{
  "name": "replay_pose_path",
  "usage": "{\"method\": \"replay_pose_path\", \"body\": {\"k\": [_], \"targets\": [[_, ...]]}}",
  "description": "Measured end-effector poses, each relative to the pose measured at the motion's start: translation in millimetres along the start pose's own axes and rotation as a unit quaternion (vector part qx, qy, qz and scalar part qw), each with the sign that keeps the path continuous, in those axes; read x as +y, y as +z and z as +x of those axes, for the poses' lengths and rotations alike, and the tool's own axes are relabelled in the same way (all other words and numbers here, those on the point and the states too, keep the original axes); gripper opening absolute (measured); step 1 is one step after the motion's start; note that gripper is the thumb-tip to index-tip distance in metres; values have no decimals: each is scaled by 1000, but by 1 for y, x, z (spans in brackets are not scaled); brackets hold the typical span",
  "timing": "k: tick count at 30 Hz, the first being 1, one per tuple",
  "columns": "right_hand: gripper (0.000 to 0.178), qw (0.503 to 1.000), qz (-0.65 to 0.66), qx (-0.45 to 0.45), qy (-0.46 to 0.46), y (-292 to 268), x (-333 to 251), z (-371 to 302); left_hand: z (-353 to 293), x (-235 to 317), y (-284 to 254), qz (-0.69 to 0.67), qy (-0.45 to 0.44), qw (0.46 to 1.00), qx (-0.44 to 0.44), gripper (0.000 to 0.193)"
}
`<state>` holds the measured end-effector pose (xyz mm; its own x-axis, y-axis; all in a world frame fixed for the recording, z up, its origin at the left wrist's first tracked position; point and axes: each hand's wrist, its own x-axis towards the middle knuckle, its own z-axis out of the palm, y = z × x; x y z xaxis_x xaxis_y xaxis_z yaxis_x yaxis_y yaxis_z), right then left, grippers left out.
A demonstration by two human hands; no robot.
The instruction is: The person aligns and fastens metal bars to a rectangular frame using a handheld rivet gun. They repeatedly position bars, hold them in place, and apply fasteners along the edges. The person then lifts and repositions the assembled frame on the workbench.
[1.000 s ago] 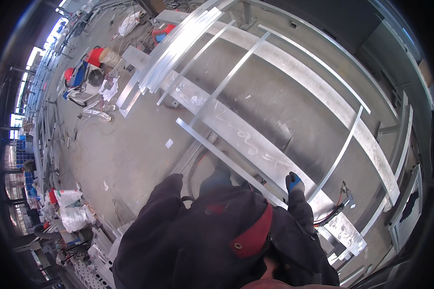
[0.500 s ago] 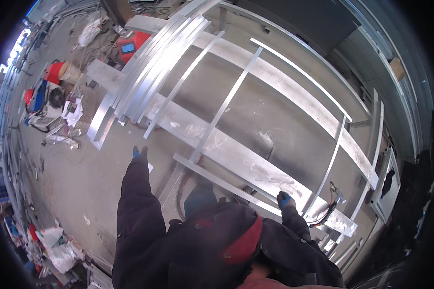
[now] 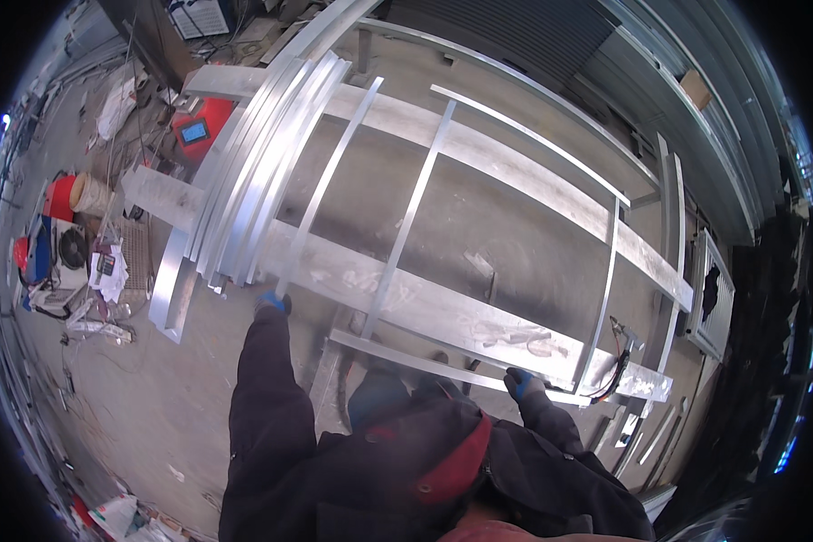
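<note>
My left hand (image 3: 275, 303), in a blue and dark glove, is closed around the near end of a thin silver metal bar (image 3: 334, 176) that runs away from me. The fingers are partly hidden by the hand itself. My right hand (image 3: 522, 383), gloved alike, is closed on a long metal bar (image 3: 425, 366) lying crosswise in front of my body. Two more thin crossbars, one in the middle (image 3: 413, 217) and one at the right (image 3: 602, 298), lie over the wide flat beams (image 3: 515, 330). A far bar (image 3: 533, 144) joins some of their other ends.
A bundle of shiny metal profiles (image 3: 262, 172) rests on the beams at left. A welding torch with a cable (image 3: 625, 352) lies near the right corner. Behind the profiles stands a red machine with a screen (image 3: 210, 122). Tools, papers (image 3: 108, 271) and a bucket (image 3: 90, 192) litter the left floor.
My left hand has come from open air onto the thin bar's near end. My right hand stays at the near long bar. The whole view has shifted and turned slightly.
</note>
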<state>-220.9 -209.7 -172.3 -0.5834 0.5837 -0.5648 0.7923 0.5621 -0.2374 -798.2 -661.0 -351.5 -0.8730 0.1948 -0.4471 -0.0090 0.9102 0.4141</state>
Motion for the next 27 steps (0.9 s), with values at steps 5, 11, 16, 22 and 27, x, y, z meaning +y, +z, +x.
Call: {"method": "replay_pose_path", "body": {"k": [5,11,16,22,27], "targets": [[45,993,103,52,-26,-12,-59,23,-72,31,13,-187,107,976,1,42],[52,873,432,121,-193,-79,-178,87,-235,131,50,-248,108,962,-43,38],[61,649,724,-109,-205,-178,-239,85,-323,222,59,-39,240,956,-164,37],[41,662,687,25,-298,-211,-191,3,-342,242,127,142,344,910,-181,37],[41,675,694,23,-248,-208,-150,-38,-334,215,199,-5,396,863,-313,31]]}}
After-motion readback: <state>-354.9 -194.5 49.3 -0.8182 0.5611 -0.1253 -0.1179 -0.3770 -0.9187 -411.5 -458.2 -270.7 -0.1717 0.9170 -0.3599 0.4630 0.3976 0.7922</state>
